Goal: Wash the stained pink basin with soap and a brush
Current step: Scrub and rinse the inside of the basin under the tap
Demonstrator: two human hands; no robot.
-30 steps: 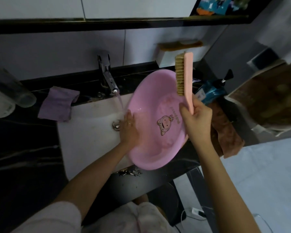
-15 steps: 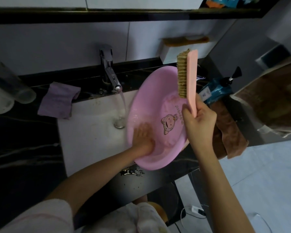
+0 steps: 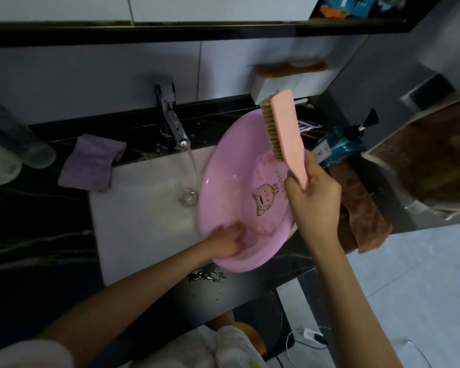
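both hands are at the sink. my left hand [image 3: 227, 240] reaches over the low near rim of the pink basin [image 3: 223, 187] and lies against its inner wall with the fingers pointing into the bowl; they are blurred, so i cannot tell whether they grip the rim or only press on the plastic. my right hand [image 3: 312, 193] is closed round the handle end of the brush [image 3: 282, 128], holding it upright over the basin's right side, pink back to the right and tan bristles facing left; i cannot tell if the bristles touch the basin. the basin sits tilted in the white sink [image 3: 138, 208], its right and near edges riding up over the black worktop [image 3: 24, 248], with a cartoon pig [image 3: 264, 197] printed on its floor. the tap [image 3: 170, 120] is running, and the water [image 3: 193, 166] falls just beside the basin's left rim towards the drain [image 3: 187, 196]. a purple cloth [image 3: 91, 163] lies on the worktop left of the sink, clear cups [image 3: 16, 152] further left. a small puddle [image 3: 206, 276] sits on the worktop just below the basin. right of the basin are a blue pump bottle [image 3: 340, 147] and a brown towel [image 3: 364, 216] hanging over the worktop's end.
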